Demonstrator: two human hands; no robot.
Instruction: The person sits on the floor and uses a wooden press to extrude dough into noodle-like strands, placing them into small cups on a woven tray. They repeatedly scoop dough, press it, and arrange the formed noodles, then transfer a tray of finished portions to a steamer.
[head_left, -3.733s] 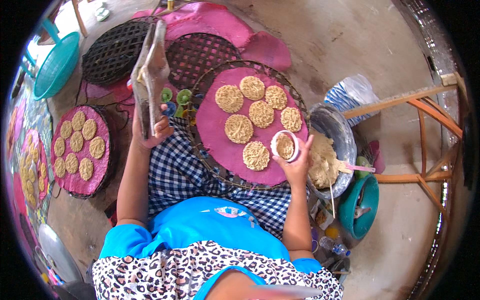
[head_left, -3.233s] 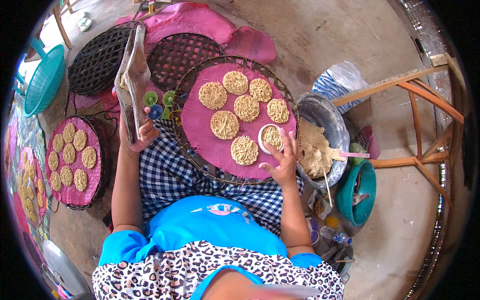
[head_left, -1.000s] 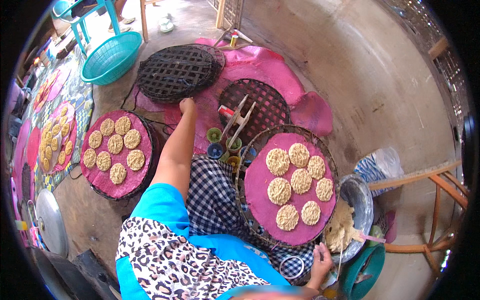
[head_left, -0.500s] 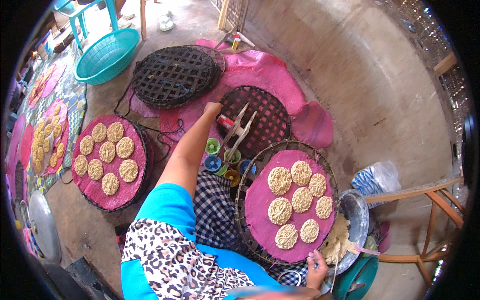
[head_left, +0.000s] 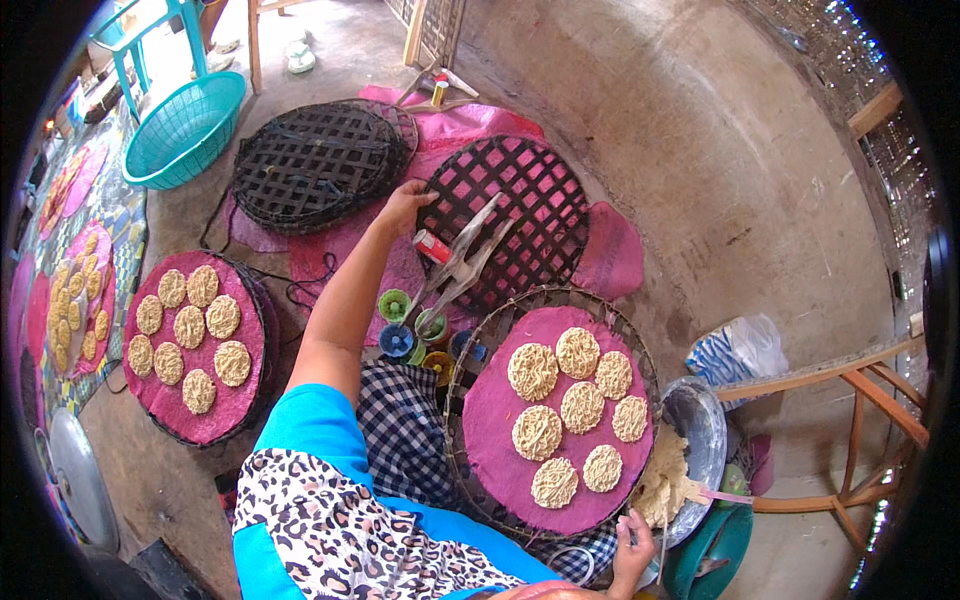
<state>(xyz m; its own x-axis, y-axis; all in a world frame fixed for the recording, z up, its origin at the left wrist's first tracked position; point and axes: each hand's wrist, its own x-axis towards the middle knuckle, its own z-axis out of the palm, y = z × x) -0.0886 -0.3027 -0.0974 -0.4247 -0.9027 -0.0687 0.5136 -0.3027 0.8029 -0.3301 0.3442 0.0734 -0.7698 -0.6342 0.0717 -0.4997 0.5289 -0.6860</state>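
Observation:
My left hand (head_left: 405,207), arm stretched forward, grips the left rim of a dark open-weave lattice tray (head_left: 540,180); pink sheeting shows through its gaps. Close to me rests a round woven tray (head_left: 455,425) lined with pink cloth (head_left: 485,455), holding several round cakes of coiled, noodle-like dough (head_left: 536,432). At its near right edge is my right hand (head_left: 632,550), fingers curled; whether they pinch anything is unclear. Beside it, a grey metal basin (head_left: 708,430) contains pale dough (head_left: 668,485). A two-pronged wooden tool (head_left: 465,268) stands in front of the lattice tray.
Left, a second pink-lined tray (head_left: 180,405) carries more dough cakes. Beyond lie stacked dark lattice trays (head_left: 320,165) and a teal basket (head_left: 185,135). Colourful small cups (head_left: 395,341) and a red can (head_left: 431,246) sit mid-floor. A wooden frame (head_left: 865,440) stands right.
The lattice tray has come up and tilted in my left hand, showing more pink through it. The view has shifted slightly; my right hand stays by the near tray's edge.

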